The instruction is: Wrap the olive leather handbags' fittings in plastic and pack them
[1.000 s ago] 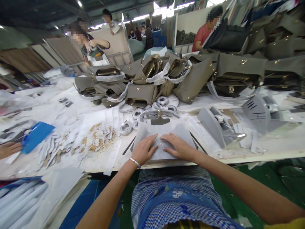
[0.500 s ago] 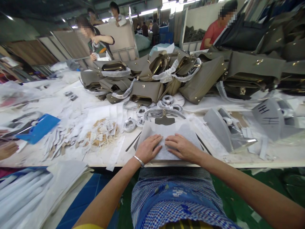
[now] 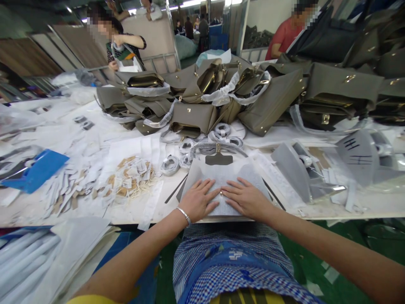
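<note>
A thin white sheet lies on the table in front of me, over a handbag whose body is mostly hidden. Beyond its far edge show a dark olive tab and a gold clasp. My left hand rests palm down on the sheet, fingers spread. My right hand is flat beside it, fingers apart, its fingertips close to the left hand's. Between them glints a small gold piece; whether it is a ring or a bag fitting I cannot tell. Neither hand grips anything.
Olive handbags are piled across the back. Wrapped coiled straps and stringed tags sit to the left, with a blue holder farther out. Grey tape dispensers stand at right. Co-workers, including one in a red shirt, are beyond.
My hands have spread their fingers and come closer together on the sheet. The gold piece now shows between them. The view has shifted slightly; a co-worker's hand at far left is out of view.
</note>
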Action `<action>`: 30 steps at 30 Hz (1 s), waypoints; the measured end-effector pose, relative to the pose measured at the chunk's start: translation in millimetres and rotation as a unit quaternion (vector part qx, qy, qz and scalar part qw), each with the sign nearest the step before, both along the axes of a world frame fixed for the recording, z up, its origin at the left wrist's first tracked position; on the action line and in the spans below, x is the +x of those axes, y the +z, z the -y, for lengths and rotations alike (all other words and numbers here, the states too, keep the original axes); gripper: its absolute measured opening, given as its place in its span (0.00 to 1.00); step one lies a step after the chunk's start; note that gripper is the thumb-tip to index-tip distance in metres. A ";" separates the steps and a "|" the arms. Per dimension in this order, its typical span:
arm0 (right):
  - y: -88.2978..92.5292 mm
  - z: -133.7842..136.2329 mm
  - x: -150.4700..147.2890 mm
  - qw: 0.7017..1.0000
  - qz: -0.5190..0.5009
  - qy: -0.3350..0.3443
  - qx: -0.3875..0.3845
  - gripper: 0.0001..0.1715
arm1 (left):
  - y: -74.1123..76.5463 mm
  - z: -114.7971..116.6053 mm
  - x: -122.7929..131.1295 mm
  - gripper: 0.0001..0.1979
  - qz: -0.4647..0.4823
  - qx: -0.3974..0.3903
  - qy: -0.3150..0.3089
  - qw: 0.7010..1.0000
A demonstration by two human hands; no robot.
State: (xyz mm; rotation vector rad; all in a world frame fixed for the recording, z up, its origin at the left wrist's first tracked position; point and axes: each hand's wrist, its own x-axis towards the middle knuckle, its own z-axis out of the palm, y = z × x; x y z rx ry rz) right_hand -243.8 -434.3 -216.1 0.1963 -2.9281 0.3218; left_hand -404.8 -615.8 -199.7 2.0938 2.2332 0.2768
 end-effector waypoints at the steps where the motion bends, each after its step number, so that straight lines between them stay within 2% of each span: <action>1: 1.0 -2.0 1.0 1.000 0.010 0.007 0.013 0.23 | 2.3 -0.2 -2.4 0.26 -0.007 -0.008 -0.012 1.000; 5: 3.4 -11.0 5.5 0.999 0.024 0.027 0.029 0.34 | 5.1 1.0 -12.1 0.30 -0.014 -0.018 -0.042 0.999; 8: 3.5 -14.1 7.9 0.999 0.023 0.026 0.015 0.36 | 0.0 3.0 -15.3 0.31 -0.018 -0.005 -0.035 0.999; 11: 2.7 -15.4 8.3 0.999 0.020 0.025 0.008 0.36 | -5.8 3.9 -16.8 0.32 -0.026 -0.006 -0.035 0.999; 15: -5.3 -22.5 4.5 0.999 -0.001 0.031 0.039 0.35 | -12.7 1.6 -22.0 0.33 -0.047 -0.004 -0.045 0.998; 19: -23.2 -33.2 -1.3 0.996 -0.063 0.047 0.047 0.32 | -23.7 -3.4 -33.1 0.27 -0.086 0.033 -0.053 0.994; 21: -29.0 -37.4 -3.1 0.996 -0.079 0.040 0.032 0.27 | -26.8 -6.4 -39.9 0.24 -0.095 0.047 -0.067 0.992; 23: -28.6 -41.1 -4.7 0.996 -0.078 0.030 0.012 0.21 | -24.8 -10.4 -46.6 0.23 -0.093 0.042 -0.087 0.991; 25: -22.4 -45.3 -8.0 0.998 -0.053 0.011 -0.009 0.21 | -17.4 -16.5 -52.3 0.21 -0.075 0.026 -0.087 0.993; 27: -13.7 -49.6 -14.6 1.000 -0.013 -0.020 -0.013 0.24 | -7.4 -25.1 -56.0 0.19 -0.054 0.008 -0.058 0.997; 30: -4.2 -53.8 -29.2 0.996 0.028 -0.089 0.000 0.23 | 3.8 -39.8 -58.1 0.19 -0.034 0.003 -0.007 0.999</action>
